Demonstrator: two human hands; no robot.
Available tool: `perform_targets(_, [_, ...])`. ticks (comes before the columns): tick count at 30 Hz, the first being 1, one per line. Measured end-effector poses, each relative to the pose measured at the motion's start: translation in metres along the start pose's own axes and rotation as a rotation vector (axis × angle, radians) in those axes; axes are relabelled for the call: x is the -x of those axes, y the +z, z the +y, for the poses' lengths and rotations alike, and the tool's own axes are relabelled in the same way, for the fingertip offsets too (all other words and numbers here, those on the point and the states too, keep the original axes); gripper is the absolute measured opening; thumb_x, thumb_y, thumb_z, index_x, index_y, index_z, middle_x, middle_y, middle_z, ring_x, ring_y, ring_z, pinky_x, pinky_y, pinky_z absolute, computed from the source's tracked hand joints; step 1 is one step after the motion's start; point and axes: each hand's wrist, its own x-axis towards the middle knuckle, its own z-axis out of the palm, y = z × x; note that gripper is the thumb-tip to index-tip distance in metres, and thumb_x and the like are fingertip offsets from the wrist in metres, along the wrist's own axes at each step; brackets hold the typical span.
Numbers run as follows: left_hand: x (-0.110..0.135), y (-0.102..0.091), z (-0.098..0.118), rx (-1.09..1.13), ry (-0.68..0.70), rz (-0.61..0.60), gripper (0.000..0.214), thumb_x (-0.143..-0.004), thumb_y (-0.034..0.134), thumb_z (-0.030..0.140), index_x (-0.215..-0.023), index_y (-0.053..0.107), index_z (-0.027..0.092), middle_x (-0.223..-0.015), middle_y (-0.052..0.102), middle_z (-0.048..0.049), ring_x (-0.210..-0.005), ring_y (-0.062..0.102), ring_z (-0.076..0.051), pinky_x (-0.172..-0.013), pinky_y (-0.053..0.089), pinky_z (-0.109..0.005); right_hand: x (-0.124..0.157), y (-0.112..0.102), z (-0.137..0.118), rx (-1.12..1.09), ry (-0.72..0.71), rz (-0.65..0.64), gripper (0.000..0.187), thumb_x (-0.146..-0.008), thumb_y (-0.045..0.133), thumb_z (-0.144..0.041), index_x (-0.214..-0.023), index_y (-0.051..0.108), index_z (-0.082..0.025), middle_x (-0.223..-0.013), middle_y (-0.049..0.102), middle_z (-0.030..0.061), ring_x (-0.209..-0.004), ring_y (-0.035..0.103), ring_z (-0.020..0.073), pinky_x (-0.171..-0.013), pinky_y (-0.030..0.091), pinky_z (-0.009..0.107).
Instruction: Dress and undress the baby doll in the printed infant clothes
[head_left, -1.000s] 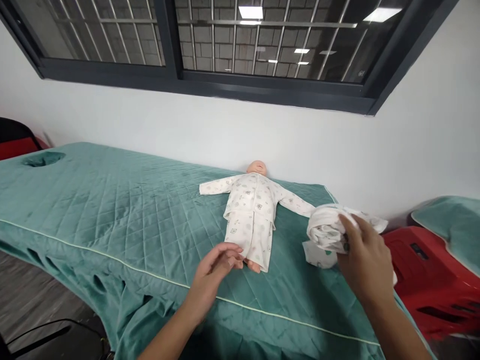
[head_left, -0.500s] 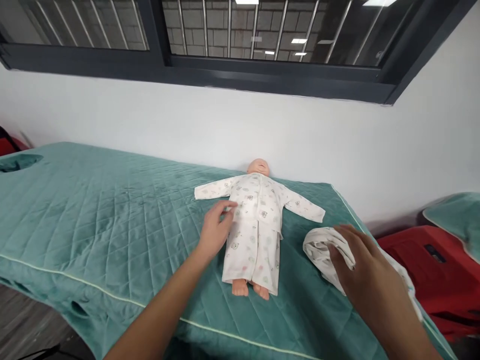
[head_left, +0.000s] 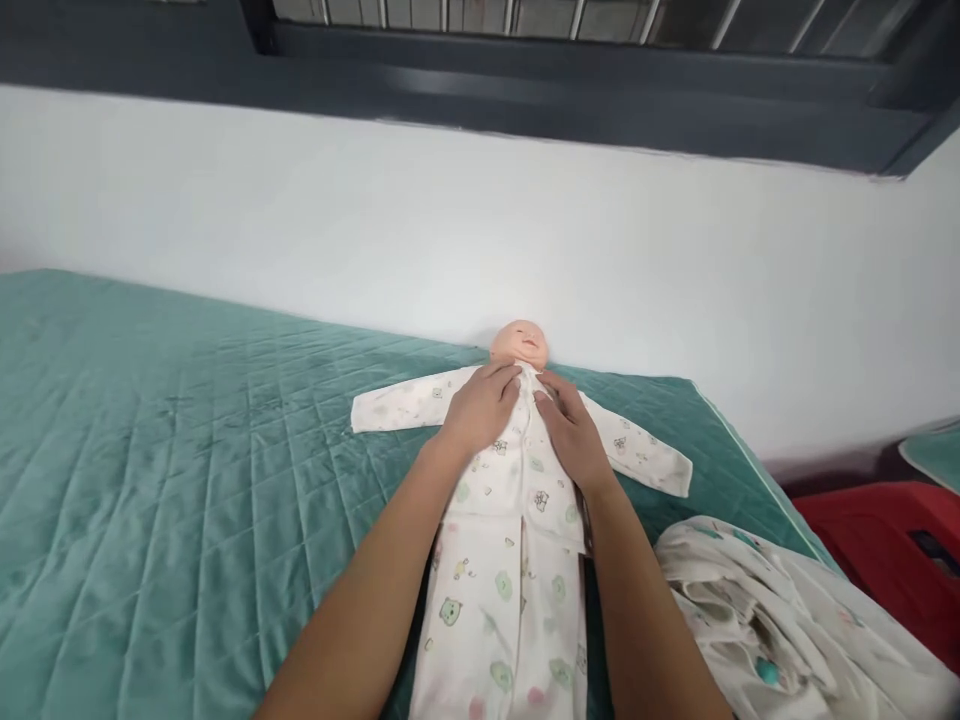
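Observation:
A baby doll (head_left: 520, 343) lies on its back on the green quilted cover, its head near the wall. It wears a white printed baby shirt (head_left: 540, 497) with both sleeves spread and white printed trousers (head_left: 480, 610). My left hand (head_left: 484, 405) is on the left side of the shirt's chest, its closed fingertips at the front edge by the collar. Opposite it, my right hand (head_left: 574, 425) has thumb and fingers drawn in on the other front edge. The cloth between the fingertips is mostly hidden. The doll's feet are out of view.
A crumpled white printed cloth (head_left: 780, 610) lies at the lower right. The green quilted cover (head_left: 187, 480) spreads leftward. Beyond the right edge stands a red plastic item (head_left: 885, 535). A white wall (head_left: 375, 220) and a dark window frame (head_left: 450, 90) rise behind.
Both my hands have moved onto the shirt near the collar, the right one away from the crumpled cloth. The view has come closer to the doll.

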Motion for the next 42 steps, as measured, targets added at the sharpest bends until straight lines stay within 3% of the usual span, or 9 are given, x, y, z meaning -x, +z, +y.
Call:
perform_targets(15, [0.003,-0.006,0.005,0.003,-0.033,-0.057,0.044,-0.102,0.036,0.030,-0.137,0.063,0.023,-0.155,0.053,-0.0027,-0.144,0.047,-0.022,-0.122,0.036,-0.040,0.004,0.001,-0.010,-0.005,-0.005,-0.026,0.033,-0.095,0.056,-0.040,-0.124,0.069,-0.029,-0.146,0.059,0.0041,-0.140,0.050,0.0245,-0.123,0.034,0.047])
perform_targets(26, [0.005,-0.008,0.008,-0.014,-0.014,-0.072,0.045,-0.102,0.034,0.028,-0.137,0.062,0.028,-0.154,0.053,-0.0003,-0.141,0.048,-0.022,-0.122,0.036,-0.043,0.002,-0.001,-0.012,0.118,-0.017,-0.133,0.042,-0.099,0.046,-0.041,-0.136,0.063,-0.029,-0.156,0.048,0.0044,-0.148,0.039,0.0236,-0.127,0.023,0.047])
perform_targets(29, [0.004,-0.008,0.007,-0.006,-0.009,-0.066,0.044,-0.102,0.035,0.026,-0.135,0.064,0.029,-0.153,0.054,-0.0002,-0.141,0.048,-0.022,-0.121,0.036,-0.042,0.002,0.001,-0.010,0.075,0.007,-0.099,0.039,-0.097,0.049,-0.041,-0.131,0.064,-0.028,-0.153,0.051,0.0052,-0.146,0.041,0.0240,-0.126,0.025,0.048])
perform_targets(35, [0.005,-0.009,0.008,0.073,-0.002,-0.049,0.030,-0.099,0.046,0.029,-0.112,0.073,0.025,-0.148,0.058,-0.0026,-0.141,0.049,-0.021,-0.123,0.033,-0.040,0.007,0.006,0.000,-0.158,0.090,0.109,0.027,-0.087,0.064,-0.040,-0.109,0.064,-0.026,-0.131,0.068,0.0048,-0.127,0.059,0.0251,-0.114,0.041,0.048])
perform_targets(42, [0.012,-0.016,0.003,0.282,0.054,-0.081,0.023,-0.097,0.053,0.035,-0.095,0.073,0.023,-0.148,0.059,-0.0031,-0.141,0.051,-0.022,-0.124,0.033,-0.040,0.035,0.009,-0.013,-0.149,-0.028,0.155,0.017,-0.089,0.062,-0.034,-0.104,0.067,-0.026,-0.136,0.065,0.0050,-0.132,0.056,0.0227,-0.116,0.041,0.043])
